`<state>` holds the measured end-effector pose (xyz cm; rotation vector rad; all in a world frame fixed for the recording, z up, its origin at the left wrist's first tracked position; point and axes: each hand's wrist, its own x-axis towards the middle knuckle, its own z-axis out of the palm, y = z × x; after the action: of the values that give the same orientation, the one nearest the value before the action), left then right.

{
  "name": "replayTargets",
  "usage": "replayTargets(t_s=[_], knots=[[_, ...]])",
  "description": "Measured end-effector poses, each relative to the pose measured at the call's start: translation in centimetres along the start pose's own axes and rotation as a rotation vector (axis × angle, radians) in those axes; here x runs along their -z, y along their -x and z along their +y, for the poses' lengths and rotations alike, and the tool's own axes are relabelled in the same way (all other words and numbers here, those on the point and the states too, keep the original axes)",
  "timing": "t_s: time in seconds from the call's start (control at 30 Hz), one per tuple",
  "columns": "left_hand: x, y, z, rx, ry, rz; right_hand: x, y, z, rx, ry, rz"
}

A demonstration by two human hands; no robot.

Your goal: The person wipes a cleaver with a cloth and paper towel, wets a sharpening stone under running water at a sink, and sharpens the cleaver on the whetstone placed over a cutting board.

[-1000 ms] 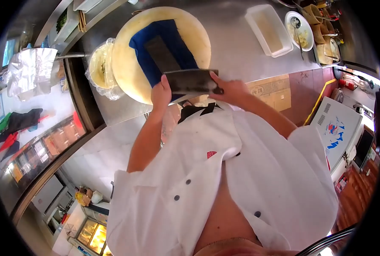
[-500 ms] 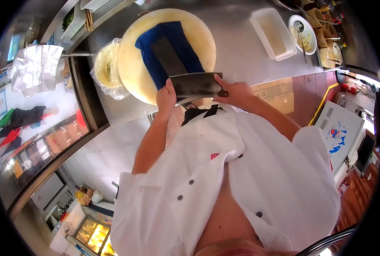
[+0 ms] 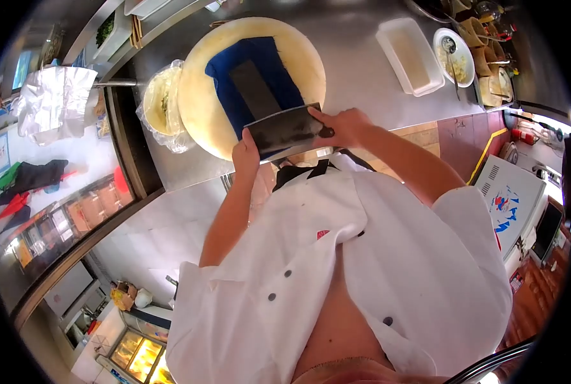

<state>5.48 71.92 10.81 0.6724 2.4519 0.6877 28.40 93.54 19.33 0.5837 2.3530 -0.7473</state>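
A broad dark cleaver (image 3: 282, 131) spans the space between my two hands, tilted up toward its right end. My right hand (image 3: 344, 128) is closed around its handle end, thumb laid along the blade. At the blade's left end, my left hand (image 3: 245, 155) pinches the corner with the thumb on top. The blade overlaps the near end of a grey sharpening stone (image 3: 254, 86), which lies lengthwise on a folded blue cloth (image 3: 284, 64). Under the cloth is a round, pale chopping board (image 3: 192, 83).
The board rests on a steel counter (image 3: 356, 77). Left of it is a plastic-lined bowl (image 3: 154, 105). To the right are a white rectangular tub (image 3: 410, 57) and a white bowl (image 3: 464, 61) with a spoon. Seasoning containers (image 3: 487, 61) line the far right.
The cleaver has shifted slightly left and toward my body, and its left end has dropped lower. Both hands moved with it. The cloth and stone stay in place on the board.
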Motion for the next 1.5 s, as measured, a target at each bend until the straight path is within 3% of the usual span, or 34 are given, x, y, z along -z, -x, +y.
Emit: replayTargets(t_s=[0.07, 0.17, 0.2, 0.3, 0.4, 0.43, 0.5, 0.53, 0.57, 0.63, 0.67, 0.73, 0.8, 0.87, 0.93, 1.03, 1.13, 1.17, 1.2, 1.27, 1.4, 1.5], knots=[[0.5, -0.6, -0.2, 0.038, -0.011, -0.021, 1.1, -2.1, 0.6, 0.042, 0.057, 0.054], [2.4, -7.3, 1.6, 0.104, 0.058, 0.018, 5.1, -7.2, 0.6, 0.055, 0.09, 0.139], [3.0, -8.9, 1.7, 0.149, 0.129, 0.001, 5.4, -9.4, 1.2, 0.156, 0.041, 0.26], [2.8, -8.9, 0.9, 0.192, 0.163, 0.061, 6.7, -10.5, 0.8, 0.138, 0.025, 0.257], [0.9, -1.6, -1.6, 0.166, 0.155, 0.089, 1.1, -7.3, 1.7, 0.247, 0.061, 0.202], [0.5, 2.3, -0.5, 0.041, 0.255, 0.262, 0.6, -5.3, 0.8, 0.213, 0.086, 0.095], [1.9, 3.4, 0.0, 0.109, 0.245, 0.134, 2.4, -2.0, -2.3, 0.098, 0.183, -0.092], [2.3, 4.1, -0.3, 0.153, 0.239, 0.07, 2.3, -2.8, -2.3, 0.126, 0.144, -0.039], [1.3, 1.3, -3.1, 0.128, 0.181, 0.073, 2.3, -4.5, -1.8, 0.156, 0.104, 0.013], [2.1, -4.3, -2.7, 0.241, 0.112, 0.094, 4.1, -8.7, -0.8, 0.217, 0.031, 0.137], [3.5, -6.4, -2.1, 0.169, 0.125, 0.067, 5.0, -11.2, -0.7, 0.26, 0.034, 0.216], [4.6, -8.0, -0.9, 0.328, 0.33, 0.116, 9.0, -10.8, -3.4, 0.156, 0.11, 0.15], [4.1, -6.5, -1.6, 0.305, 0.287, 0.114, 6.0, -11.9, -1.5, 0.293, 0.042, 0.233], [2.9, -1.0, -3.3, 0.241, 0.246, 0.086, 3.3, -8.9, -1.6, 0.256, 0.017, 0.089], [1.6, 4.0, -5.2, 0.228, 0.266, 0.049, 2.6, -5.3, -3.3, 0.182, 0.22, -0.075], [2.9, 4.0, -4.0, 0.288, 0.26, 0.037, 2.8, -7.1, -2.7, 0.279, 0.118, -0.014], [4.0, -4.1, -4.0, 0.34, 0.266, 0.156, 5.1, -14.1, -1.7, 0.42, 0.027, 0.171], [5.7, -5.0, -1.5, 0.428, 0.266, 0.139, 6.8, -14.9, -2.6, 0.395, 0.078, 0.173], [5.4, -5.6, -1.7, 0.375, 0.303, 0.22, 8.4, -15.0, -3.5, 0.372, 0.131, 0.179], [4.8, -4.8, -2.3, 0.416, 0.243, 0.222, 7.5, -14.8, -3.2, 0.375, 0.141, 0.165], [0.9, 4.1, -8.1, 0.269, 0.176, 0.132, 3.1, -8.7, -3.3, 0.385, 0.192, 0.034], [2.6, 5.6, -4.8, 0.396, 0.262, 0.107, 3.9, -7.9, -4.2, 0.355, 0.221, -0.022]])
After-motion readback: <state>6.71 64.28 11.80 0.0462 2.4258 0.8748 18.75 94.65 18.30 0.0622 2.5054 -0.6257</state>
